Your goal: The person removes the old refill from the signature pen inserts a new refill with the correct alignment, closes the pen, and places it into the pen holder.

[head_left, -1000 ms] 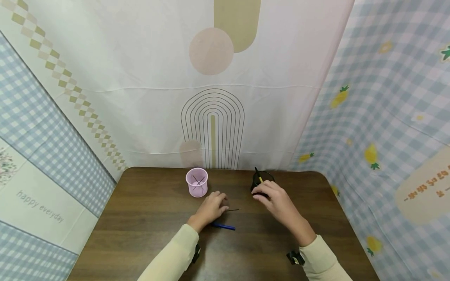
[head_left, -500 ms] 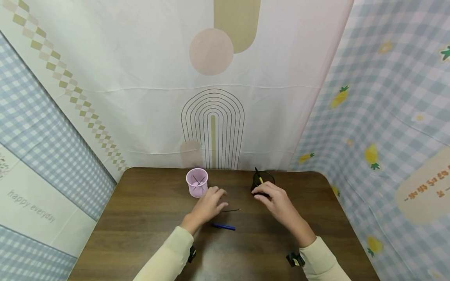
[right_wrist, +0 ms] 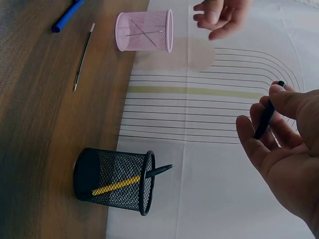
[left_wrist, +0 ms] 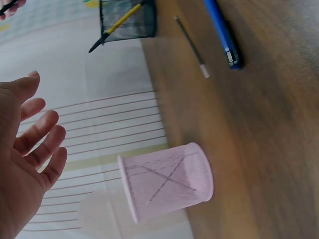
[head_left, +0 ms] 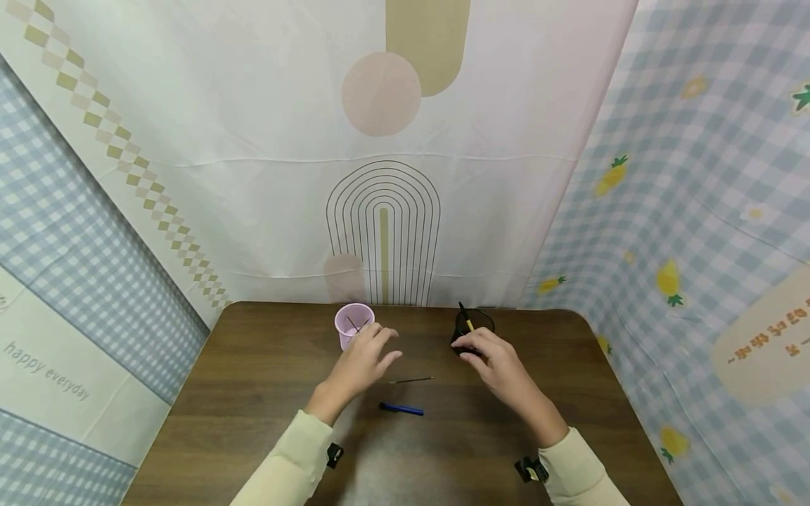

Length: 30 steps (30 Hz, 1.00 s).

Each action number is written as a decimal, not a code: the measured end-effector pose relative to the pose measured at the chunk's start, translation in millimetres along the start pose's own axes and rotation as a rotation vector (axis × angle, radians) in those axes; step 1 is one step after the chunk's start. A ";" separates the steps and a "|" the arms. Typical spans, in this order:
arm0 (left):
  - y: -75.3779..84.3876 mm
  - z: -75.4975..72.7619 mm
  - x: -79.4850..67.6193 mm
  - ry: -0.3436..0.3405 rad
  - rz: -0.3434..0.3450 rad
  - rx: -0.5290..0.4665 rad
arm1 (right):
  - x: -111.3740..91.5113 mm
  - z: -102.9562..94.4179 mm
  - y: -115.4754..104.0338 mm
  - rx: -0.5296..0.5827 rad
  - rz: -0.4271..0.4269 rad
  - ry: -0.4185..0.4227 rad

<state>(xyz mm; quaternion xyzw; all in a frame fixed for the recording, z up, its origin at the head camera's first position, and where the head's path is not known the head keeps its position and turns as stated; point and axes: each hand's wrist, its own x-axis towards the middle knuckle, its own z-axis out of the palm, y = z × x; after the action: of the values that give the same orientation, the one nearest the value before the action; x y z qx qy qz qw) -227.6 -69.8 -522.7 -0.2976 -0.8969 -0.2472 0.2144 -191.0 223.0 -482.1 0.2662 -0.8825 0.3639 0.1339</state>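
Observation:
My left hand (head_left: 356, 357) is raised over the table with its fingers spread and nothing in them, overlapping the pink mesh cup (left_wrist: 167, 181) in the head view. Two thin pen refills cross inside that cup. My right hand (right_wrist: 284, 134) pinches a short black pen (right_wrist: 267, 117) between thumb and fingers; in the head view this pen is hidden. Beside the right hand stands a black mesh cup (right_wrist: 117, 179) with a yellow and black pen (right_wrist: 119, 185) leaning in it. On the wood between the hands lies a thin pen refill (head_left: 413, 380).
A blue pen (head_left: 401, 408) lies nearer the front than the loose refill. The brown wooden table (head_left: 253, 422) meets a white printed curtain (head_left: 266, 211) at its back edge. Blue checked cloths hang at both sides.
My left hand has moved off the loose refill, leftward and up toward the pink cup, its fingers opening wider. The right hand has stayed almost still near the black cup.

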 end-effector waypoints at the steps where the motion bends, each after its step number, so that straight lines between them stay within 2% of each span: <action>1: 0.0 -2.6 0.3 0.004 -0.002 -0.001 | 0.1 0.3 0.3 -0.004 -0.007 0.000; 10: -3.5 -21.3 2.0 0.025 -0.005 -0.015 | -1.2 0.5 0.0 -0.021 0.010 0.004; 18: -14.5 -32.4 3.1 0.044 0.023 0.040 | -1.7 0.7 2.8 -0.033 -0.006 -0.001; 26: -26.0 -44.7 0.4 0.043 -0.056 0.048 | -3.4 1.8 5.4 -0.018 -0.018 -0.010; 30: -35.5 -46.2 -2.0 0.051 -0.092 0.038 | -4.0 3.1 6.1 -0.019 -0.023 0.003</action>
<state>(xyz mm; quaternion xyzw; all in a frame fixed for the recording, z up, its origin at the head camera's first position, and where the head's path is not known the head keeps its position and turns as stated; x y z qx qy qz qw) -237.9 -121.9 -498.7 -0.2457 -0.9083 -0.2473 0.2311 -191.3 225.9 -489.5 0.2746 -0.8826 0.3544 0.1417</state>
